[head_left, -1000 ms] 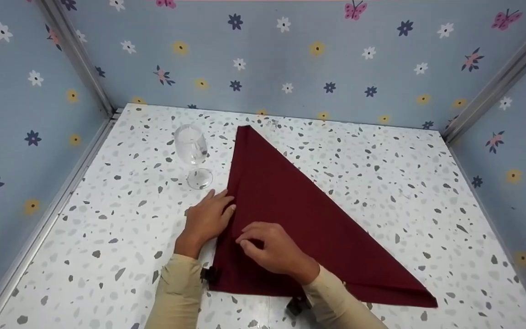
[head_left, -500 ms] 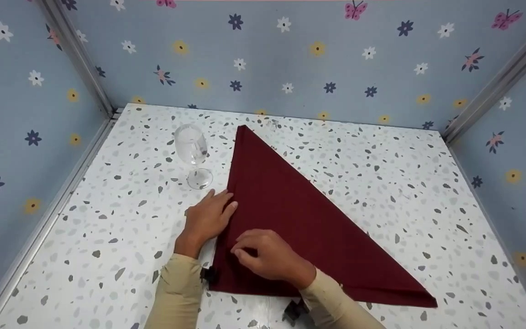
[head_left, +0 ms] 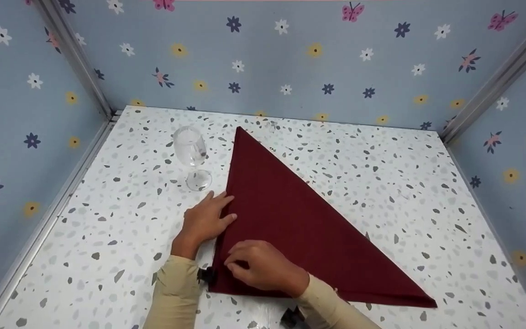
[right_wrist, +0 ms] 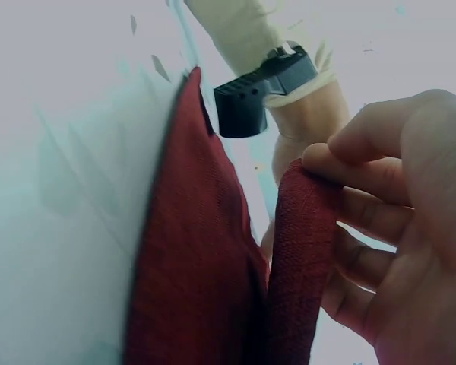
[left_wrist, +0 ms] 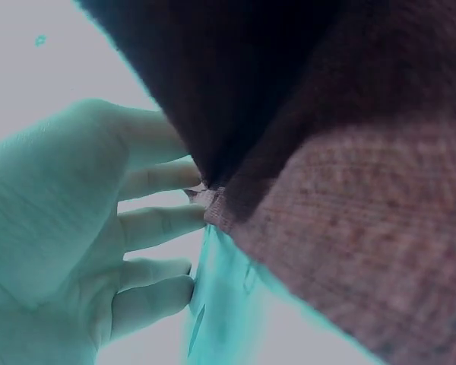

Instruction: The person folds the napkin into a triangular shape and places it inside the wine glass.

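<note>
Right hand (head_left: pixel 263 265) pinching red cloth (head_left: pixel 286 210) below it, left hand (head_left: pixel 202 222) outstretched, touching the cloth's left edge

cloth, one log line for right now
left hand: touches cloth edge | right hand: pinches cloth | glass: upright, beside cloth

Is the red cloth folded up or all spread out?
Folded: in the head view the red cloth makes a triangle, and in the right wrist view the right hand pinches one layer's edge above another.
</note>
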Demonstrator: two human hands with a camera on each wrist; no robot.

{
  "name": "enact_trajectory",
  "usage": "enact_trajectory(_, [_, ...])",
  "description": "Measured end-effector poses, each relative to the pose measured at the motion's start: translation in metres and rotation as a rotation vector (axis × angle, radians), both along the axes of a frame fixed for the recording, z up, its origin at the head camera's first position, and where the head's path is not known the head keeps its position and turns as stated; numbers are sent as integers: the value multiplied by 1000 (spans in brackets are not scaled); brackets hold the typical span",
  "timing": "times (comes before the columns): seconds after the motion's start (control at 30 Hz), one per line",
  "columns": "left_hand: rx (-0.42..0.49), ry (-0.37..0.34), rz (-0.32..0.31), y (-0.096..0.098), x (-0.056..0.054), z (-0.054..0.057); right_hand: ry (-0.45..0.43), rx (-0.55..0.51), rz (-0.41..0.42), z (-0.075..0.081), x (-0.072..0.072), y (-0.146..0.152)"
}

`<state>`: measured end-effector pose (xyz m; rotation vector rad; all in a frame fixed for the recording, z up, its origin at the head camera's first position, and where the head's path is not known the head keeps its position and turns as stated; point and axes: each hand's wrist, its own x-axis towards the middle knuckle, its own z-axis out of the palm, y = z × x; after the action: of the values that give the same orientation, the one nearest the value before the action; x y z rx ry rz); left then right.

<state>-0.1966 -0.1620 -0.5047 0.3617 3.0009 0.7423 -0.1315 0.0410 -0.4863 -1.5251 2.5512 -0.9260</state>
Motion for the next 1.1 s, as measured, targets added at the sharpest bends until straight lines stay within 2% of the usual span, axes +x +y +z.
enact_trajectory(0.2, [-17,-15,-12,-1,0,0,0,59,17,-3,5,-4])
enact_trajectory(0.67, [-31,-10,-47,-5,1,1,110,154,22,-9,15,-11])
enact_trajectory(0.8, [-35,-12,-48,-5,1,1,145,164,27,-9,18,-12])
enact_trajectory(0.97, [-30,-23,-41,-4,2,2,128,188,27,-8,21,-13])
enact_trajectory(1.1, [-27,-30,-35,-4,2,2,161,219,25,-8,23,-13])
